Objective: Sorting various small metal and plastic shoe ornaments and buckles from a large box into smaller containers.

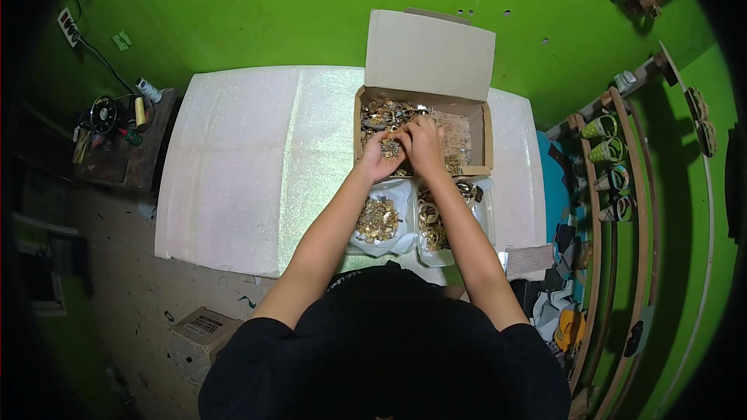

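An open cardboard box point(487, 140) stands on the table with its lid raised at the back. Small gold and silver metal pieces point(385, 113) fill its left part, and a flat brownish piece point(457, 131) lies on the right. My left hand point(380, 159) is over the box's front left, fingers curled toward the other hand. Beside it, my right hand point(423, 145) is bent, its fingertips close together over the pieces. Whatever the fingers hold is too small to make out. Nearer me sit two containers lined with white plastic, holding small metal pieces point(379, 218) and gold rings and buckles point(430, 222).
A glittery white cover point(233, 163) spreads over the table. On the left, a sewing machine table point(124, 144) carries thread spools. Sandals point(605, 138) hang on a wooden rack point(615, 264) at right, near fabric scraps point(554, 307). A carton point(204, 334) rests on the floor.
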`<action>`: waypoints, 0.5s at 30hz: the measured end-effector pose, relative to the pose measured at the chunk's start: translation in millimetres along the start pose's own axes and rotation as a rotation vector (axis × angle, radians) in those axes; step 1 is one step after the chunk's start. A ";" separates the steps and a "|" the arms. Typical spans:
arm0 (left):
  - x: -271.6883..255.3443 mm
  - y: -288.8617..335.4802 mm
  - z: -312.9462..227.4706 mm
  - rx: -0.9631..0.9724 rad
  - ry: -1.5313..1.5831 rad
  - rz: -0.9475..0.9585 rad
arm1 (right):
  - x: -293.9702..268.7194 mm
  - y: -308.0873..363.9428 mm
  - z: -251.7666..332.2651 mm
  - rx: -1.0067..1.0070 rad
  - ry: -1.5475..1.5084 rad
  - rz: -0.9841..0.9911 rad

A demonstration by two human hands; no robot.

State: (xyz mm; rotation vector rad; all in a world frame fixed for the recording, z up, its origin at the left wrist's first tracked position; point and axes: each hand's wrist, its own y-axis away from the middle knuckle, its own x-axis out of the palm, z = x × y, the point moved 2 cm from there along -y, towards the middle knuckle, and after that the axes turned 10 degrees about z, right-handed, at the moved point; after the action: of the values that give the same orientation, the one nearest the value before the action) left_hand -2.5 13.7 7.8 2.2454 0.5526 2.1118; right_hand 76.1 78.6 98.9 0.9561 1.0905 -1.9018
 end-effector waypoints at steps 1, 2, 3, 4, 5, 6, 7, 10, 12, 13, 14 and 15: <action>0.1 -0.2 0.4 -0.009 0.024 0.066 | -0.8 0.5 -2.5 0.011 0.002 0.007; 0.3 -0.3 0.4 -0.018 0.049 0.132 | -0.9 0.7 -4.5 0.022 0.005 0.014; 1.5 -0.5 1.1 -0.021 0.048 0.133 | -1.1 0.9 -6.7 0.024 0.006 0.012; 2.8 -0.7 1.8 -0.030 0.040 0.138 | -1.6 0.7 -8.5 0.010 0.033 -0.015; 4.2 -1.0 2.5 -0.039 0.031 0.142 | -2.1 0.9 -10.1 -0.004 0.061 -0.043; 2.4 -1.0 1.8 -0.036 0.032 0.142 | -2.6 0.7 -8.8 -0.006 0.059 -0.042; 1.1 -1.0 1.4 -0.041 0.053 0.161 | -3.3 0.6 -7.4 -0.013 0.076 -0.043; -1.6 -2.8 1.1 -0.052 0.073 0.219 | -3.1 0.3 -8.5 -0.020 0.100 -0.070; 0.4 -3.4 1.5 -0.059 0.071 0.258 | -2.9 0.3 -9.3 -0.021 0.107 -0.095; 2.0 -3.3 1.7 -0.045 0.052 0.227 | -3.1 0.4 -9.7 0.001 0.095 -0.091; 3.5 -3.0 1.7 -0.031 0.032 0.195 | -3.1 0.4 -10.0 0.023 0.084 -0.087; 6.7 -2.2 2.5 -0.033 0.032 0.196 | -2.5 0.6 -11.5 0.025 0.084 -0.088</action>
State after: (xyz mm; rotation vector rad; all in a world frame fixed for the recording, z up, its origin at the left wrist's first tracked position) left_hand -0.5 18.0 13.4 2.3390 0.3072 2.2284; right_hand 80.5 89.3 96.8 1.0256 1.1778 -1.9650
